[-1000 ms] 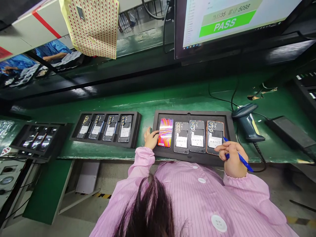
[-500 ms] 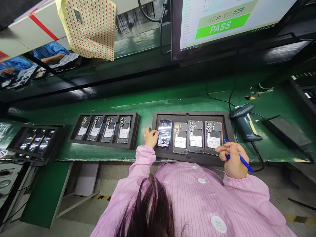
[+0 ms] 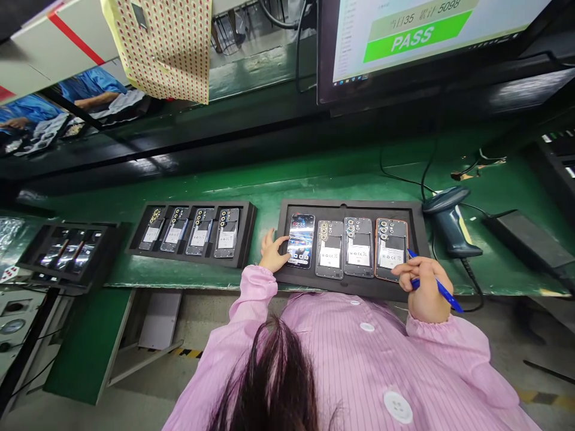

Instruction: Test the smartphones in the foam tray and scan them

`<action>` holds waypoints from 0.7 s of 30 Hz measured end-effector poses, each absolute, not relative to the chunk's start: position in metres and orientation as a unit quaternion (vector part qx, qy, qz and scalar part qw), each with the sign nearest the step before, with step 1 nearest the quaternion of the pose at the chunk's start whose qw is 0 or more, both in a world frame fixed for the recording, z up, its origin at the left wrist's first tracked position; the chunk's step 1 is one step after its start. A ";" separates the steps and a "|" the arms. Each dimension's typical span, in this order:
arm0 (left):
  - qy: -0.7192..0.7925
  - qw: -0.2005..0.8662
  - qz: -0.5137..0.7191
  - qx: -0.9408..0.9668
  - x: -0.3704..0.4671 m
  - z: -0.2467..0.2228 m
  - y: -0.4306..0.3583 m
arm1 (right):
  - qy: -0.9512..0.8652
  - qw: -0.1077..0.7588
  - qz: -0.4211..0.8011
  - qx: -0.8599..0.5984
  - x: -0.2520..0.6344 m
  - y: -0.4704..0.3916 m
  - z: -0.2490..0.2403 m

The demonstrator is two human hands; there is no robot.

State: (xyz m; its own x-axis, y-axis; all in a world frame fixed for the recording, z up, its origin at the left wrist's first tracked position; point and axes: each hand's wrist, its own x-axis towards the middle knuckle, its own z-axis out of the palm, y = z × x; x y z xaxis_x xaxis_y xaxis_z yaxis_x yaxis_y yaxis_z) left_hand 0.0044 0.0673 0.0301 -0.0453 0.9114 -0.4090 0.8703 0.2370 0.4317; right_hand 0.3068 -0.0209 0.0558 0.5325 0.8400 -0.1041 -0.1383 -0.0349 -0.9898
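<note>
Red-orange wallpaper has given way to a dark home screen on the lit smartphone (image 3: pixel 300 240), face-up at the left end of the black tray (image 3: pixel 416 230). Beside its left edge, the left hand (image 3: pixel 273 252) is unclenched, thumb and index finger spread. Curled fingers of the right hand (image 3: pixel 427 290) grip a blue pen (image 3: pixel 450 300) by the orange-framed phone (image 3: pixel 392 242).

And here the monitor (image 3: pixel 431 42) runs out of the top edge, its upper rows of text lost, while the small print on the white labels of the phones in the near tray (image 3: pixel 354 206) is too fine to read! Over at the left, the blue-clothed people (image 3: pixel 92 87) are cut off above the arms, and the dark rack (image 3: pixel 550 173) at far right slips past the edge.
</note>
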 end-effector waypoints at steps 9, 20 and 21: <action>0.437 0.353 0.286 0.776 0.097 0.058 0.008 | -0.408 0.555 0.512 -0.513 0.259 -0.007 0.057; 0.467 0.398 0.417 0.670 0.104 0.070 0.012 | -0.455 0.540 0.430 -0.563 0.243 -0.003 0.075; 0.482 0.405 0.420 0.654 0.103 0.071 0.013 | -0.420 0.558 0.406 -0.590 0.248 -0.003 0.078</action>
State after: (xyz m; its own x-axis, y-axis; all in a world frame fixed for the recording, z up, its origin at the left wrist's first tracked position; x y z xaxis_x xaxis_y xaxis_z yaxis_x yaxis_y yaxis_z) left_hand 0.1028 0.0127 0.0710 0.1829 0.9703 0.1584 0.2898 -0.2072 0.9344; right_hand 0.2482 -0.0028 0.0779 0.3187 0.9478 -0.0103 0.0419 -0.0249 -0.9988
